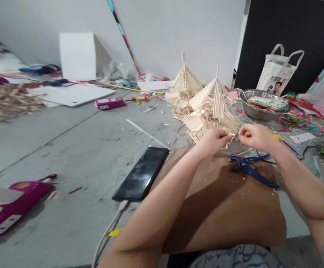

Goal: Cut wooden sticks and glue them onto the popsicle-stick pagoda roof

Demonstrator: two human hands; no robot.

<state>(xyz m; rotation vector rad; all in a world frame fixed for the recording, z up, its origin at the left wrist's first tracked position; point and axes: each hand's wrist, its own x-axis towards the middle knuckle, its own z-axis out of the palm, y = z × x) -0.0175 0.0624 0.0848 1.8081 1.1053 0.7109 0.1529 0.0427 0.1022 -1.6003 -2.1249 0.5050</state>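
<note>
Head camera view: a pale grey wall (206, 29) is rising behind, with a black panel (262, 29) standing at the right. A hard, dusty grey table (89, 149) is stretching below, and a brown sheet (229, 216) is covering its near part. Just past the sheet, two pagoda-like structures are standing close together: the rear model (186, 80) and, nearer the person, the front model (220, 102), its spire pointing up. Thin, apparently wooden sticks are forming both, so the front model is probably weighing little and feeling stiff and dry rather than slippery, while being fragile at spire, roof edges and joints; its broad lower body is likely offering the safest hold. A metal bowl (244, 108) is resting to the right, a dark smartphone (141, 173) is lying to the left, and blue pliers (247, 165) are lying on the sheet. The left hand (219, 140) is pinching its fingertips together at the front model's near edge; the right hand (253, 136) is curling into a loose fist just beside it. Whether either is grasping a stick, I cannot tell. Tiny scraps are littering the table.
</note>
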